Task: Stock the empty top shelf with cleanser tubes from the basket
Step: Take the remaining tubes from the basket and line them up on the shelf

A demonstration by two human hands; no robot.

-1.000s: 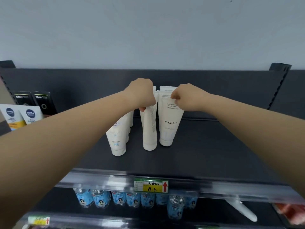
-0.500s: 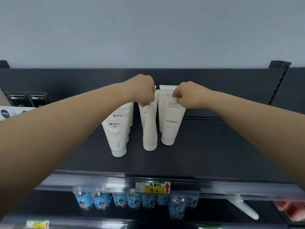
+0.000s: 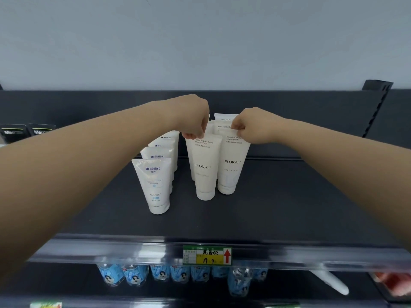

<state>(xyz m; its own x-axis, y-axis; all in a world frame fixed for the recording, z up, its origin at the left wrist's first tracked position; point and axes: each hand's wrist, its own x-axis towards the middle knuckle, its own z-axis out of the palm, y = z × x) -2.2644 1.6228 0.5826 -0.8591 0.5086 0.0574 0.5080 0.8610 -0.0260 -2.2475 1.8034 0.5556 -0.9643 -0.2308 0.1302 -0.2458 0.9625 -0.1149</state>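
On the black top shelf (image 3: 289, 207) two cream FLORAL cleanser tubes stand cap-down side by side. My left hand (image 3: 193, 117) pinches the crimped top of the left FLORAL tube (image 3: 205, 170). The crimp of the right FLORAL tube (image 3: 232, 165) is pinched by my right hand (image 3: 251, 125). More FLORAL tubes (image 3: 223, 121) stand behind them, partly hidden by my hands. A row of white MANTING tubes (image 3: 156, 185) stands to their left. The basket is out of view.
A price tag (image 3: 206, 255) sits on the shelf's front rail. Below it, blue-labelled bottles (image 3: 160, 273) fill the lower shelf. Dark Men boxes (image 3: 41, 131) stand at the far left. Shelf room lies open to the right, up to the black upright (image 3: 378, 107).
The left FLORAL tube has turned from edge-on to label forward and now stands beside the right one. Both hands stayed at the tube tops. The view shifted slightly right.
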